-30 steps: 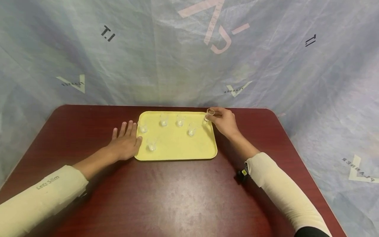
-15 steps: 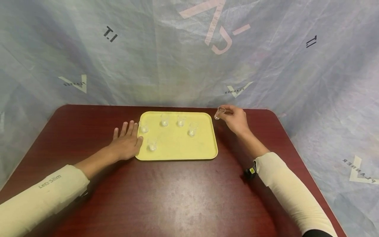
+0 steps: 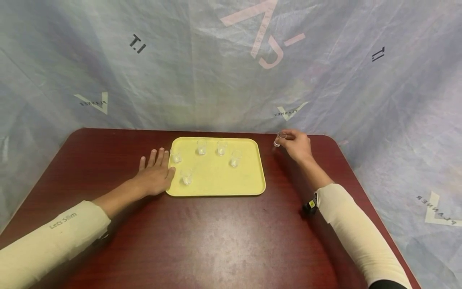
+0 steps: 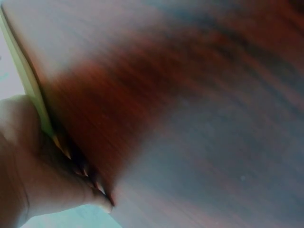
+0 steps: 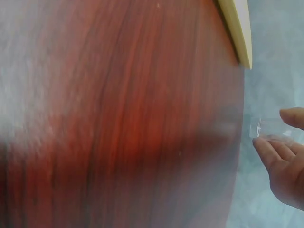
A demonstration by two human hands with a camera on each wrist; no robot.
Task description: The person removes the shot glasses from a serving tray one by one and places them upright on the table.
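Between thumb and fingers, my right hand [image 3: 298,147] pinches a small clear shot glass [image 3: 279,139] just right of the yellow tray [image 3: 216,186]. The right wrist view also catches this glass [image 5: 271,128], held off the table surface. My left hand [image 3: 153,176] lies flat at the tray's left edge, fingers straight and spread, thumb over the rim. On the tray stand several like shot glasses: two at the back [image 3: 201,148], one right of the middle [image 3: 235,159], one at the left edge [image 3: 176,155] and one at front left [image 3: 186,177].
A dark red wooden table [image 3: 216,241] carries the tray near its back edge. Behind it and at the sides hangs a grey printed sheet [image 3: 162,72]. A small black device [image 3: 310,205] is strapped at the right wrist.
My right hand has carried its shot glass from above the tray's back right corner out to the right, past the rim. The left hand stays at the tray's left edge.
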